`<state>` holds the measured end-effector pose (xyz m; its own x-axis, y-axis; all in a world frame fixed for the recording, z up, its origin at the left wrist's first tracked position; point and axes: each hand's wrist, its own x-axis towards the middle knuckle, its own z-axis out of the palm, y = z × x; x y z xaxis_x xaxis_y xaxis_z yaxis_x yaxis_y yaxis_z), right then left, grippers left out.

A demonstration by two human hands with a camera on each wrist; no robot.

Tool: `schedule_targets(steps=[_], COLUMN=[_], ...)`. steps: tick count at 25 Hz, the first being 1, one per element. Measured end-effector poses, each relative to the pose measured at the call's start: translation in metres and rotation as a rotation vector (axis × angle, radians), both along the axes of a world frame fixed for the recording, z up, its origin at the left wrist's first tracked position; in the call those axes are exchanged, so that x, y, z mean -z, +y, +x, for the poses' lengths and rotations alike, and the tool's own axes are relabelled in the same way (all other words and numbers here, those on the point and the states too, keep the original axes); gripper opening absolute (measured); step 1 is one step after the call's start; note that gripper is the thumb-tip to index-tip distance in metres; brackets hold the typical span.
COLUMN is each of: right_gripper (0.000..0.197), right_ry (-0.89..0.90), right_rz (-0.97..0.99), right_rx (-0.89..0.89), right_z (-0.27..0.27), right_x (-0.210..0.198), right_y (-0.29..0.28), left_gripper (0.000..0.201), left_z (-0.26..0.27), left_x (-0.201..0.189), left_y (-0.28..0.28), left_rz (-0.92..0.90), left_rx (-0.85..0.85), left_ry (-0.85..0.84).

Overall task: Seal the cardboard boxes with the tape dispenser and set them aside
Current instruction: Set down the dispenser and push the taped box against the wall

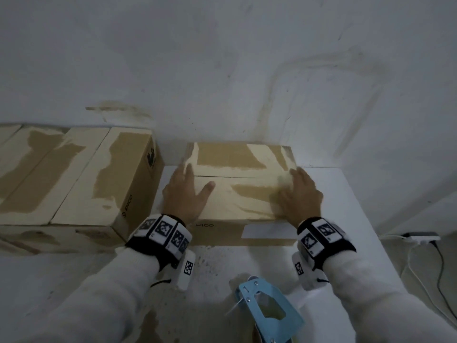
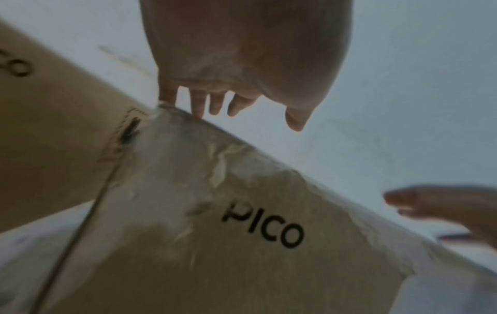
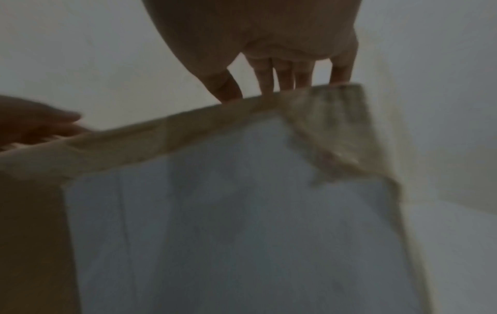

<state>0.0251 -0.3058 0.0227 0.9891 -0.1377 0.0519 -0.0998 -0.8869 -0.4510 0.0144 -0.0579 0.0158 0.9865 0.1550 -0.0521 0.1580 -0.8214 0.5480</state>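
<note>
A brown cardboard box (image 1: 237, 184) marked PICO stands on the white table (image 1: 346, 194) against the wall, its top flaps down with a seam across. My left hand (image 1: 184, 191) lies flat on the box's left top, fingers spread. My right hand (image 1: 300, 194) presses flat on the right top. In the left wrist view the left hand (image 2: 242, 63) has its fingertips on the top edge of the box (image 2: 242, 244). The right hand (image 3: 282, 53) touches the box (image 3: 242, 212) edge likewise. The blue tape dispenser (image 1: 269, 308) lies near me on the table.
Several taped cardboard boxes (image 1: 74, 177) stand in a row to the left, the nearest one close beside the left hand. A power strip (image 1: 422, 236) with cables lies on the floor at right. The white wall (image 1: 222, 70) rises directly behind the box.
</note>
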Motion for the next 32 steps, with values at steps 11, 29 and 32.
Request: schedule_targets(steps=[11,29,32], right_gripper=[0.078,0.097,0.119], right_ry=[0.265,0.147,0.214], right_rz=[-0.447,-0.121,-0.228], right_rx=[-0.622,-0.057,-0.187], right_z=[0.025,0.019,0.005], right_x=[0.022,0.014,0.011], right_y=[0.063,-0.026,-0.019], left_gripper=[0.132,0.13,0.15], left_z=[0.023,0.003,-0.008], left_x=[0.02,0.012,0.017], left_y=[-0.025,0.03,0.04], left_rz=[0.371,-0.102,-0.052], left_rx=[0.461,0.275,0.378], left_ry=[0.101,0.195,0.251])
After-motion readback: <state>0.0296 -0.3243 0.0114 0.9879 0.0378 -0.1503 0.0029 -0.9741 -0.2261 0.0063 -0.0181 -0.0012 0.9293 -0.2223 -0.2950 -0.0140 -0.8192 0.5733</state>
